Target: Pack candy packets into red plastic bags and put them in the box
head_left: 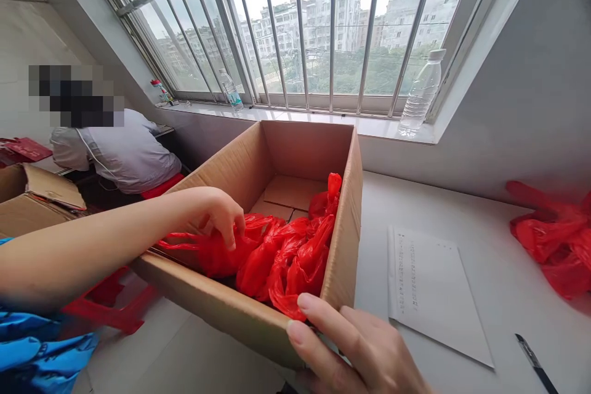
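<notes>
The white tabletop (462,209) carried an open brown corrugated cardboard box (221,301) at left, a printed white paper sheet (434,295) just right of the box, a crumpled red plastic bag (551,240) at far right, and a slender black implement (535,363) near the front edge.

Box (305,154): room above the cardboard floor (293,192) at the back, and the red bag (286,258) fills the front. Left hand (217,217) comes in over the near wall, right hand (355,345) sits on the near right corner. Walls block any side entry, so the way in is from above. Gap on the desk (462,197) between box and paper (434,295). Second red bag (549,240) blocks the far right, pen (535,363) near the edge. Window bars (332,24) and bottle (420,95) limit the back. Seated person (115,154) and second box (32,197) obstruct the left.
</notes>
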Demonstrator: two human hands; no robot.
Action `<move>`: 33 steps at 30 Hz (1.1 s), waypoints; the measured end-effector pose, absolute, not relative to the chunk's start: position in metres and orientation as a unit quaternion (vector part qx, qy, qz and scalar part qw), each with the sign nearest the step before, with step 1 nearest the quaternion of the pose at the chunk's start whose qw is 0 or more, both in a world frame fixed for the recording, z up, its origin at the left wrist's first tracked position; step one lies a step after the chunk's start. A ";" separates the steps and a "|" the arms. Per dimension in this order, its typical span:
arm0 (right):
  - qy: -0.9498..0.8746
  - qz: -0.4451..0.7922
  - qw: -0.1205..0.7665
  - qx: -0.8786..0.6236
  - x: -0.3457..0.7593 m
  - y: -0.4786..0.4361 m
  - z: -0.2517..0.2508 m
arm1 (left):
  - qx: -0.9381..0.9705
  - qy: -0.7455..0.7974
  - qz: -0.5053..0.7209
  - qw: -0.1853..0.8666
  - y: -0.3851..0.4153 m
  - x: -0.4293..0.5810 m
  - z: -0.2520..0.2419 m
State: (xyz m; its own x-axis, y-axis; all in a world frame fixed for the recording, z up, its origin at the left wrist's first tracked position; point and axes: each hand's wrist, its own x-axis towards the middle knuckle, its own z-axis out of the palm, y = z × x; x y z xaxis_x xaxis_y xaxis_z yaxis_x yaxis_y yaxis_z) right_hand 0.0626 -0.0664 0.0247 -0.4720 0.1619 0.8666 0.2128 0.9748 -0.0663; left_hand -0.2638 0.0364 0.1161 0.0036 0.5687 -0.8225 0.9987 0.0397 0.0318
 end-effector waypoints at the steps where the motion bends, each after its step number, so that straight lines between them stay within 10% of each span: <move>1: -0.856 -0.025 0.504 -0.110 0.062 -0.066 0.025 | 0.599 0.627 -0.328 0.375 0.036 -0.265 0.112; 9: -0.853 -0.031 0.509 -0.111 0.061 -0.066 0.027 | 0.567 0.554 -0.296 0.534 0.043 -0.247 0.113; 17: -0.855 -0.026 0.507 -0.111 0.061 -0.067 0.028 | 0.712 0.617 -0.199 0.268 0.048 -0.225 0.140; 23: -0.864 -0.029 0.489 -0.115 0.064 -0.067 0.024 | 0.650 0.570 -0.279 0.418 0.030 -0.182 0.129; 33: -0.883 -0.028 0.438 -0.164 0.056 -0.066 0.019 | 0.812 0.561 -0.122 0.106 0.055 -0.136 0.162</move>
State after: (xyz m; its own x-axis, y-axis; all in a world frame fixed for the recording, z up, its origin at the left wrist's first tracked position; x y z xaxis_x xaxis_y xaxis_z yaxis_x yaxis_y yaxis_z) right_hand 0.0556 -0.0656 0.0192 -0.5614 0.2659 0.7836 0.3148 0.9444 -0.0949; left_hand -0.1361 0.0548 0.1617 0.3400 0.8851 -0.3178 0.9371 -0.3473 0.0351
